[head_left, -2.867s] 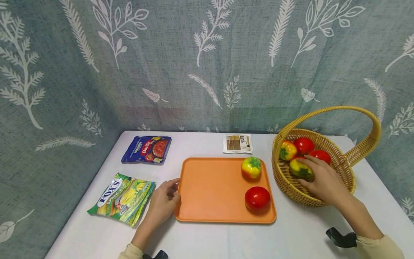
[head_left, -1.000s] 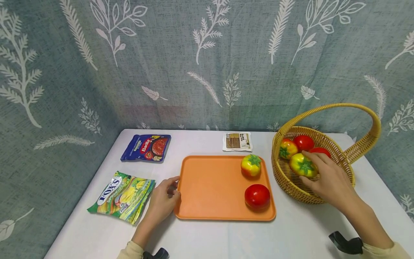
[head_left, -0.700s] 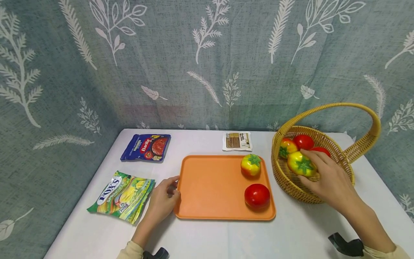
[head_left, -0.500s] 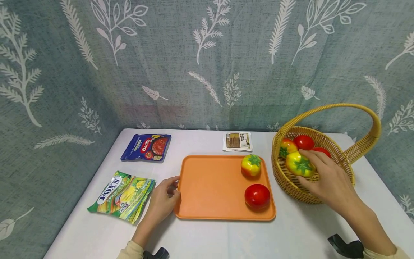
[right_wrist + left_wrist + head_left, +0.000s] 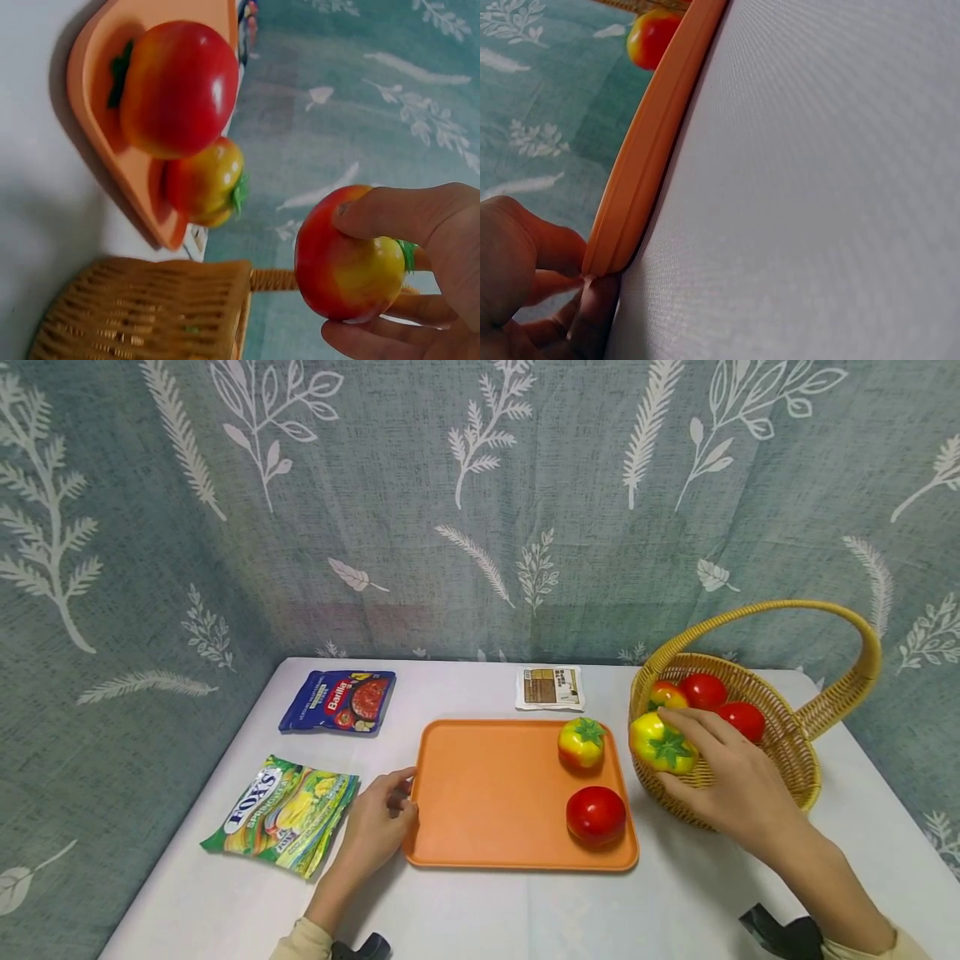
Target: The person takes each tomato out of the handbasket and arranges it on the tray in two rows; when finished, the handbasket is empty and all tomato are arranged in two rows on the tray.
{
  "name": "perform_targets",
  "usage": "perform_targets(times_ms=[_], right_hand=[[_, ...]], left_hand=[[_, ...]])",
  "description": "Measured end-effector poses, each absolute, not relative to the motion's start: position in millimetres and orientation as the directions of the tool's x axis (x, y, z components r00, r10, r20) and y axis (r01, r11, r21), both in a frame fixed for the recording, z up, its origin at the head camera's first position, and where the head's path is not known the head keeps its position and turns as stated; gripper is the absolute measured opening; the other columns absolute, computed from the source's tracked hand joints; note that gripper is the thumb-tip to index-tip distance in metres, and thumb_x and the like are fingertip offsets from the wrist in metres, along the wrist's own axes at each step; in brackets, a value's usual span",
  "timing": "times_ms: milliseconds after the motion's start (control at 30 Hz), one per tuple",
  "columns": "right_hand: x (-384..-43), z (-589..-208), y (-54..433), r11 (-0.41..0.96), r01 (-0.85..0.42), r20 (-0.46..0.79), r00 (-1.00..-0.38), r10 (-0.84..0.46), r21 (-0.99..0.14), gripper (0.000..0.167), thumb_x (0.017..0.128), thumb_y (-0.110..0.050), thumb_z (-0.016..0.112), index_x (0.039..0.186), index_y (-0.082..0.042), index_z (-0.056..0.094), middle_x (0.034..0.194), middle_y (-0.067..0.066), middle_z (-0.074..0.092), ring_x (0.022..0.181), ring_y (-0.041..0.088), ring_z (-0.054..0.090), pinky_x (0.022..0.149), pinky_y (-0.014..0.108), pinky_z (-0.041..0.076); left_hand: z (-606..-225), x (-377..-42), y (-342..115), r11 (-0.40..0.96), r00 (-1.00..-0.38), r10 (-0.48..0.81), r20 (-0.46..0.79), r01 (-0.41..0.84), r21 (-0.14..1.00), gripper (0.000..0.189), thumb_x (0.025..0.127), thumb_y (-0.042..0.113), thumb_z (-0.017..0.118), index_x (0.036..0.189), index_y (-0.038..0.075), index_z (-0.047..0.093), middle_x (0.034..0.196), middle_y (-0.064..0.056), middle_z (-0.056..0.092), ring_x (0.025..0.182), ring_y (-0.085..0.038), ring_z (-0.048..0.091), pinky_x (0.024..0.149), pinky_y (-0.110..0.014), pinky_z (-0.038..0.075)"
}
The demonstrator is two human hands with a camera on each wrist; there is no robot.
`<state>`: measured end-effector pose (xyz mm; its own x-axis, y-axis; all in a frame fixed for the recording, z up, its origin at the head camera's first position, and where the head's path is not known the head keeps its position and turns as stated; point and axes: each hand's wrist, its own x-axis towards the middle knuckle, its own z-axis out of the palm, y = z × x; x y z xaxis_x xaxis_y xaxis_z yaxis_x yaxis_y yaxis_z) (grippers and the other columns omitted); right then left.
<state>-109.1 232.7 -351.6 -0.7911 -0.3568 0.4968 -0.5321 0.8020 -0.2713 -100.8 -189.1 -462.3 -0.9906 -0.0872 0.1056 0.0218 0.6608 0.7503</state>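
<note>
My right hand (image 5: 735,777) grips a yellow-and-red tomato (image 5: 662,743) with a green leafy top, over the left rim of the wicker basket (image 5: 791,768). In the right wrist view the thumb lies across the held tomato (image 5: 349,259), with the fingers beneath it and the basket's side lower left. On the left, my left hand (image 5: 375,822) pinches the near-left edge of the orange tray (image 5: 487,793); the left wrist view has its fingers at the tray's corner. Toward the tray's right end sit a yellow-red tomato (image 5: 581,744) and a red tomato (image 5: 596,816).
Still in the basket are red tomatoes (image 5: 703,692) and a partly hidden yellow-red one (image 5: 666,695). A tall handle (image 5: 780,604) arches over it. Left of the tray lie a green Fox's bag (image 5: 285,817) and a blue Barilla pouch (image 5: 339,702); a small white-brown packet (image 5: 550,687) lies behind.
My right hand has lifted the yellow-red tomato from the middle of the basket and moved it left to the rim. The left hand and tray have stayed put.
</note>
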Motion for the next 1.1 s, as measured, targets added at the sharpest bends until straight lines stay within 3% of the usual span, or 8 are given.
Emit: perform_targets(times_ms=[233,467,600,867,1100], right_hand=[[-112.6,-350.8,216.4,0.773,-0.572,0.489,-0.775,-0.400,-0.274,0.071,0.072,-0.016,0.087,0.137,-0.011,0.059,0.126,0.010,0.058,0.102,0.028,0.058,0.076,0.051,0.057],[-118.7,-352.7,201.0,0.748,-0.601,0.481,-0.763,-0.431,-0.282,0.073,0.071,-0.014,0.087,0.137,-0.010,0.058,0.129,0.012,0.058,0.108,0.034,0.059,0.084,0.055,0.054],[-121.6,-353.8,191.6,0.743,-0.601,0.450,-0.774,-0.446,-0.296,0.073,0.074,-0.020,0.087,0.140,-0.012,0.056,0.131,0.012,0.058,0.112,0.034,0.059,0.087,0.056,0.052],[-131.0,-357.5,169.1,0.710,-0.638,0.446,-0.751,-0.487,-0.299,0.071,0.073,-0.017,0.087,0.138,-0.011,0.058,0.128,0.009,0.059,0.108,0.029,0.062,0.086,0.048,0.055],[-136.0,-360.3,151.1,0.694,-0.653,0.429,-0.744,-0.512,-0.304,0.072,0.073,-0.018,0.088,0.138,-0.010,0.058,0.129,0.011,0.059,0.108,0.029,0.061,0.086,0.047,0.056]], left_hand=[[-462.5,-100.3,-189.9,0.666,-0.990,-0.091,0.108,0.020,0.746,0.052,0.080,-0.002,0.065,0.132,0.004,0.063,0.102,-0.007,0.063,0.086,-0.017,0.061,0.075,-0.032,0.054],[-463.2,-100.2,-191.3,0.665,-0.987,-0.095,0.127,0.033,0.747,0.053,0.079,-0.002,0.066,0.131,0.004,0.064,0.100,-0.007,0.063,0.085,-0.017,0.061,0.075,-0.031,0.054],[-464.8,-100.4,-191.1,0.659,-0.987,-0.089,0.133,0.042,0.751,0.053,0.079,-0.002,0.066,0.131,0.004,0.064,0.100,-0.007,0.063,0.085,-0.016,0.061,0.075,-0.030,0.054],[-465.3,-100.7,-190.2,0.660,-0.986,-0.087,0.143,0.050,0.750,0.052,0.079,-0.003,0.067,0.131,0.003,0.064,0.099,-0.007,0.063,0.084,-0.016,0.060,0.074,-0.031,0.053],[-464.8,-100.0,-190.8,0.663,-0.985,-0.090,0.147,0.051,0.747,0.051,0.079,-0.002,0.067,0.130,0.003,0.064,0.099,-0.007,0.064,0.085,-0.017,0.061,0.074,-0.032,0.054]])
